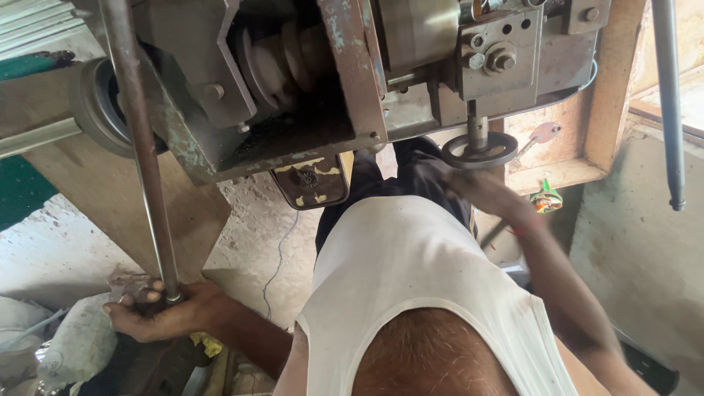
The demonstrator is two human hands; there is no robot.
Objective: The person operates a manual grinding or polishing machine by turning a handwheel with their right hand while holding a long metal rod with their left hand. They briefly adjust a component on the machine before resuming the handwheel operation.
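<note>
My left hand [158,312] grips the lower end of a long grey metal rod [139,147] that runs up past a worn metal machine [293,81]. My right hand [488,194] is blurred and sits just below a small round handwheel [479,150] on a short shaft under the machine's right side. I cannot tell whether it grips the wheel. My white vest fills the lower middle of the view.
A second dark rod [671,103] hangs at the far right beside a concrete wall. A wooden frame [601,95] stands behind the handwheel. Grey sacks [73,345] lie at the lower left on a dusty concrete floor [257,227].
</note>
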